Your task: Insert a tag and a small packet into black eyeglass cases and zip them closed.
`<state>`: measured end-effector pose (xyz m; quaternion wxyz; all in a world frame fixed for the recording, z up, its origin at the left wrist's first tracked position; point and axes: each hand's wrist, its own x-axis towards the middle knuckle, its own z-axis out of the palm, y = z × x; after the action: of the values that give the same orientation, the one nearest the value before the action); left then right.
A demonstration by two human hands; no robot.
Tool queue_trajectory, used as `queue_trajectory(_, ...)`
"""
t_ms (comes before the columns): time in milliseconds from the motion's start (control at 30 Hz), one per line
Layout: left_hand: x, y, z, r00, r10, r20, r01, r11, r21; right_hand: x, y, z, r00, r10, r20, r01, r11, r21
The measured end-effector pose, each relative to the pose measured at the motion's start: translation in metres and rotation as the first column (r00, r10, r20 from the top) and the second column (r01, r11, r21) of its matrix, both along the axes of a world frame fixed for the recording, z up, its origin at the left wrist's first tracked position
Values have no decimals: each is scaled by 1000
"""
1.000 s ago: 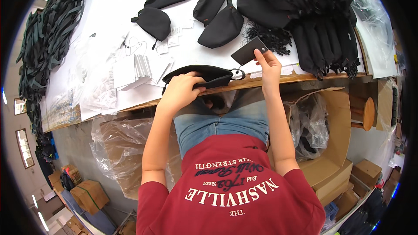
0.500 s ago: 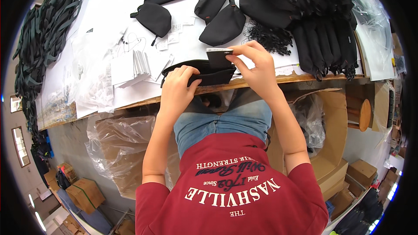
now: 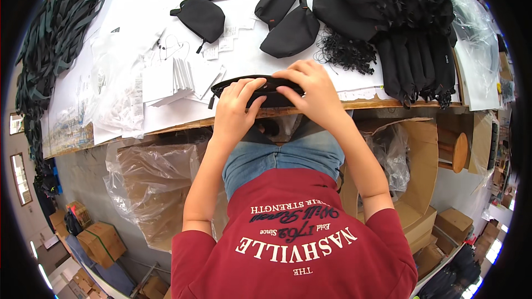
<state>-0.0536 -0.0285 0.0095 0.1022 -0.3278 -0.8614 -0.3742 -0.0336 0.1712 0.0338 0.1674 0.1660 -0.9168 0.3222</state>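
From where I stand, a person works at a white-covered surface (image 3: 147, 8), both hands on a small black fabric pouch (image 3: 274, 100) near its front edge. The pouch lies lengthwise along that edge, its mouth partly open and a zip pull dangling at its left end. The left hand (image 3: 235, 102) is curled around the pouch's left half, fingers and thumb closed on the cloth. The right hand (image 3: 315, 89) is half bent over the right end, thumb and fingers apart at the mouth; I cannot tell whether it pinches anything inside.

Beyond the pouch lie four similar black pouches (image 3: 291, 34), loosely paired. To its left stands a fanned row of folded white cards (image 3: 176, 79), with clear plastic bags (image 3: 118, 80) farther out. To its right, beyond the right hand, sit a tangle of thin black cords (image 3: 348, 52) and a large heap of black pouches (image 3: 407, 58).
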Motion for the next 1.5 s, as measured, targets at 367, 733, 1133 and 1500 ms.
queue_trajectory(367, 2, 2, 1, 999, 38, -10, -39, 995, -88, 17, 32, -15, 978, -134, 157, 157, 977, -146)
queue_trajectory(733, 1, 0, 5, 999, 34, 28, -30, 993, -114, 4, 34, 7, 988, 143, 63, -154, 960, 236)
queue_trajectory(1133, -3, 0, 5, 1000, 5, 0, -5, 994, -113, -18, 35, 13, 950, 264, 166, -311, 768, 560)
queue_trajectory(1500, -4, 4, 13, 998, -28, 51, 37, 985, -171, -10, 38, 8, 961, 199, 193, -271, 820, 504)
